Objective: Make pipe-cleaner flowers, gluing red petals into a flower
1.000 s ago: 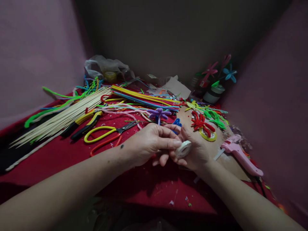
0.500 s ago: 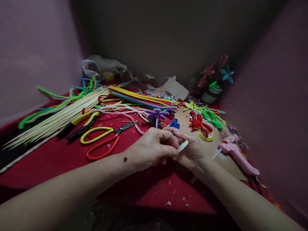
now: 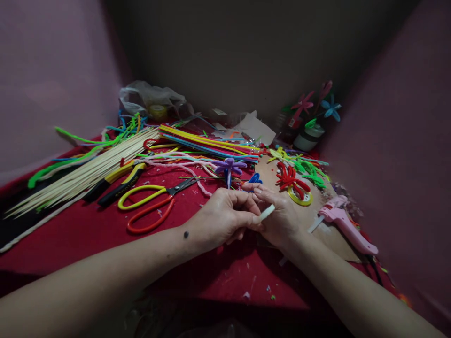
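Fuzzy purple flower (image 3: 229,168); smooth pink plastic glue gun (image 3: 347,223); matt wooden sticks (image 3: 91,171).

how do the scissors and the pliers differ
The scissors have looped handles, one yellow and one red; the pliers have loopless grips in yellow and black. The scissors' dark blades show clearly, while the pliers' jaws are hard to make out. Both lie with their handles spread apart.
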`<state>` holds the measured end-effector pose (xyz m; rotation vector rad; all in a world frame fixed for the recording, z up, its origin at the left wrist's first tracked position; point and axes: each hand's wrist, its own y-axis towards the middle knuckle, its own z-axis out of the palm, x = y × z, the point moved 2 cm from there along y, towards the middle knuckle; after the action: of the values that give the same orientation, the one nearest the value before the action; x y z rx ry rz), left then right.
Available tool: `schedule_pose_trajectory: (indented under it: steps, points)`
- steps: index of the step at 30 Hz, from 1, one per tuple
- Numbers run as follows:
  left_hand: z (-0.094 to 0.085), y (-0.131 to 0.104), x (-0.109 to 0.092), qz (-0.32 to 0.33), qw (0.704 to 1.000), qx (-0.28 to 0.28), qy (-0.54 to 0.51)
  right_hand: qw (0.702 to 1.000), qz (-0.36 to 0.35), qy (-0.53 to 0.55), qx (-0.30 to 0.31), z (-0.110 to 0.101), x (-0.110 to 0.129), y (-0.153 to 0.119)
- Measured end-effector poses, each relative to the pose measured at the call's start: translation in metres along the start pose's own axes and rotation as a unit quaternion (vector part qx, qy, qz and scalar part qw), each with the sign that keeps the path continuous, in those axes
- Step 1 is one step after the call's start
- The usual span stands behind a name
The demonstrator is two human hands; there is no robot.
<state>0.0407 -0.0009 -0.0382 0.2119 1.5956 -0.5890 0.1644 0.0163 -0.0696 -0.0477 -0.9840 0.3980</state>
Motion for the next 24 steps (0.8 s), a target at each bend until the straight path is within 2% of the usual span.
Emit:
schedule_pose_trajectory:
  steps: [8,14,20,24]
  points:
    - [0.0039,0.0003,0.0028,0.021,0.999,0.019,-0.025,1.000,0.005,0.013,-0.023,0.0034,-0.0003,-0.0011]
    - [0.0007,-0.0013,-0.0035,0.034,0.998,0.044,-0.024,0.995,0.070,0.060,-0.031,0.0024,-0.0020,0.0011]
    - [-0.0012,0.0008,-0.0045,0.026,1.000,0.003,-0.016,0.990,0.103,0.098,0.004,-0.0045,-0.0066,0.0079]
    - [0.0021,0.0020,-0.0026,0.015,0.999,-0.009,-0.038,0.991,0.095,0.094,-0.022,-0.0033,-0.0067,0.0069]
